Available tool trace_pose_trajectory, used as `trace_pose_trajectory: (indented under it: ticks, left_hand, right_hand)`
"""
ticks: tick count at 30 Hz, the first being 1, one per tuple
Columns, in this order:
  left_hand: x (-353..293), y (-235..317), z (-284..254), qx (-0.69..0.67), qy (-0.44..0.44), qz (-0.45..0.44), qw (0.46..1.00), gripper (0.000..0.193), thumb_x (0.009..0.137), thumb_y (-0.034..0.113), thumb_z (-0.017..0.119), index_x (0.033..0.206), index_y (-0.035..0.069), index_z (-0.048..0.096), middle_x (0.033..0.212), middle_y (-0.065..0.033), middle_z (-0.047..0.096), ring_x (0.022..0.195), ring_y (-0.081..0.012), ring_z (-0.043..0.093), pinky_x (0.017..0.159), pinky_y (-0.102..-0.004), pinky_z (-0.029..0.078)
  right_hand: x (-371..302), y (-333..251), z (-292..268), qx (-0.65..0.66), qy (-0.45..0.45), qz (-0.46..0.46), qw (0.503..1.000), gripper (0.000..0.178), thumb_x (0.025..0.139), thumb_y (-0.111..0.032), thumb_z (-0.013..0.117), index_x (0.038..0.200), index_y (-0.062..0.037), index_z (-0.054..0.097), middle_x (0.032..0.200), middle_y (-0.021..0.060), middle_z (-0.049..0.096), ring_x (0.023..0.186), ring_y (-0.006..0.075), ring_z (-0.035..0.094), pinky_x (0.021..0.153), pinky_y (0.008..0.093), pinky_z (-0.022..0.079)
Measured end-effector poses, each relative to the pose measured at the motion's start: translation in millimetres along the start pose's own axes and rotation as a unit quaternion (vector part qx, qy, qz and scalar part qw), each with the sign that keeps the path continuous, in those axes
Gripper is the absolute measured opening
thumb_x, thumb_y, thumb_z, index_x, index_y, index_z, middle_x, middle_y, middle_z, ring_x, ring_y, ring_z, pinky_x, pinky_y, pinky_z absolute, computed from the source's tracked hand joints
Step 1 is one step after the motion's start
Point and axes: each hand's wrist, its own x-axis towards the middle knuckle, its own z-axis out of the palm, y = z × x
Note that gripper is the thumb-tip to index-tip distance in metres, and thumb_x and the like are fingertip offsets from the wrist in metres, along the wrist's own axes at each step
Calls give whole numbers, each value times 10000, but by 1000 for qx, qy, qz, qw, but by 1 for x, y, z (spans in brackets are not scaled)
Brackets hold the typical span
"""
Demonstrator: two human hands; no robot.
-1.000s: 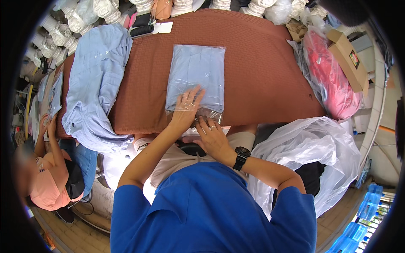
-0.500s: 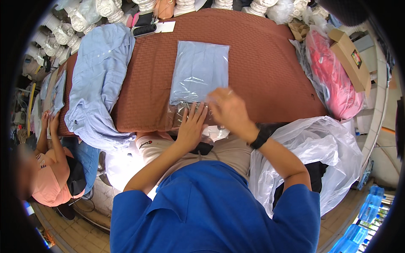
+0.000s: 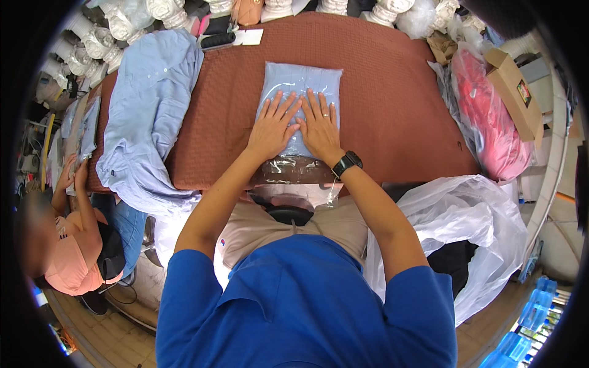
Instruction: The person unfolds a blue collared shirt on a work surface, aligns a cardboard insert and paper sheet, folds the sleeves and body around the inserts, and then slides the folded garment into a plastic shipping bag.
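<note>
A folded light-blue garment (image 3: 302,75) lies inside a clear plastic bag on the brown-covered table. My left hand (image 3: 271,132) presses flat on the bag's left part, its fingers spread. Beside it, my right hand (image 3: 320,127) rests flat on the right part, fingers stretched out, and the two thumbs nearly meet. Toward me, the bag's clear flap (image 3: 300,172) hangs past the table's near edge, over my lap. Part of the garment is hidden beneath both hands.
A loose blue shirt (image 3: 150,98) drapes over the table's left side. At the right are bagged red items (image 3: 491,116) and a cardboard box (image 3: 512,92). White plastic sheeting (image 3: 485,214) is by my right arm. Another person (image 3: 73,251) works at the left. White ornate posts (image 3: 165,12) line the back.
My right hand has gone from a blurred, raised position near the bag's near end to lying flat on it. My left hand has slid farther up the bag.
</note>
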Motion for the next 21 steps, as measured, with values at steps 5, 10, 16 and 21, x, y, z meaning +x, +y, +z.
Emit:
trace_pose_trajectory:
  ticks: [5,10,16,21]
  left_hand:
    - [-4,2,2,-7,-17,14,1000,596,1014,366,486,1556,157,352,1645,-70,255,1521,-357,175,1224,-526,159]
    - [-37,-20,-36,-20,-128,78,989,631,971,473,533,1544,250,393,1660,-65,215,1531,-359,136,1223,-559,147]
    - [-23,-27,-30,-3,-85,42,995,651,932,486,590,1523,264,432,1662,-58,220,1537,-356,124,1214,-581,159]
    - [-62,-43,-52,-118,-136,44,983,526,936,305,641,1441,204,538,1625,-72,306,1507,-340,233,1208,-551,215]
  right_hand:
    - [-7,7,-2,-5,-7,-10,1000,567,1004,-344,518,1513,-123,405,1634,121,252,1488,415,220,1169,612,225]
    - [-43,-6,-33,-2,-62,-18,998,566,1012,-388,506,1528,-184,397,1638,130,238,1487,432,208,1161,631,224]
    - [-23,15,-24,-11,-65,-43,997,566,1023,-430,474,1534,-202,391,1646,132,215,1489,449,189,1166,639,211]
    - [-38,50,-66,141,-120,-42,982,524,942,-189,618,1448,-175,484,1494,148,396,1312,427,405,1092,530,366]
